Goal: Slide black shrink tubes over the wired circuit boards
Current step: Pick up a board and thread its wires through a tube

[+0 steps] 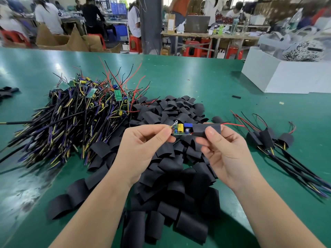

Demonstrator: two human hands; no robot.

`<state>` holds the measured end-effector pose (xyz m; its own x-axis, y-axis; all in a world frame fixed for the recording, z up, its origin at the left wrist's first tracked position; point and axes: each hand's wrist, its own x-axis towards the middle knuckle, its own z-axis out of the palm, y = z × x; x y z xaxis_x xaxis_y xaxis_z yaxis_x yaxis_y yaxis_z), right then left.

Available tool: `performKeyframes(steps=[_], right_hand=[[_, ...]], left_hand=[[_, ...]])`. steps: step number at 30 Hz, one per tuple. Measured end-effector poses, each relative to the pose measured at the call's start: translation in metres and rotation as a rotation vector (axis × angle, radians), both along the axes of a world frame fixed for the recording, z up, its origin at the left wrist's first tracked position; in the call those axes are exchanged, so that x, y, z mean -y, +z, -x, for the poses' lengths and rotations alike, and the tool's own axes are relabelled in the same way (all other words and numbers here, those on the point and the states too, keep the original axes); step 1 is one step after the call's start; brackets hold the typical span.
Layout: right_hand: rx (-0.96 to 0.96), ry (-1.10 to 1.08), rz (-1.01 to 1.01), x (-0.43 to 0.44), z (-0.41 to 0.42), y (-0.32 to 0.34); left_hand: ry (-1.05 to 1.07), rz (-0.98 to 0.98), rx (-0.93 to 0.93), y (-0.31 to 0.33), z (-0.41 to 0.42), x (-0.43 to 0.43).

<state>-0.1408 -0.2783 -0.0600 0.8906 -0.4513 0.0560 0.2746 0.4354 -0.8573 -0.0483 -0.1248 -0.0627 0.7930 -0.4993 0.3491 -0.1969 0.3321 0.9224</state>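
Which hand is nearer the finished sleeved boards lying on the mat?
Right. The right hand, gripping the black tube, is just left of the finished sleeved boards; the left hand is farther left.

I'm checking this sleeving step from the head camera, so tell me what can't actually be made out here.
- Right end of the circuit board: hidden inside the shrink tube, head view; insertion depth unknown.
- Markings on the board: too small.
- Left hand grip: fingertips cover where the wires join the board.
- Boards in the finished bundle: covered by their tubes.
- Contents of the white box: cut off by the right edge, blurred.
- Lower boards in the wire pile: buried.
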Motion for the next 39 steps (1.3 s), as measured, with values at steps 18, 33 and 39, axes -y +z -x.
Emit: performKeyframes(steps=[18, 33, 39], right_hand=[[0.072, 0.056, 0.001, -0.001, 0.002, 0.000], [0.101, 0.148, 0.264, 0.001, 0.002, 0.000], [0.075, 0.080, 0.257, -0.004, 0.002, -0.004]], left_hand=[[-0.001, -0.114, 0.130, 0.000, 0.002, -0.004], [-0.096, -0.126, 0.121, -0.002, 0.001, -0.005], [-0.071, -0.193, 0.141, -0.005, -0.001, -0.003]])
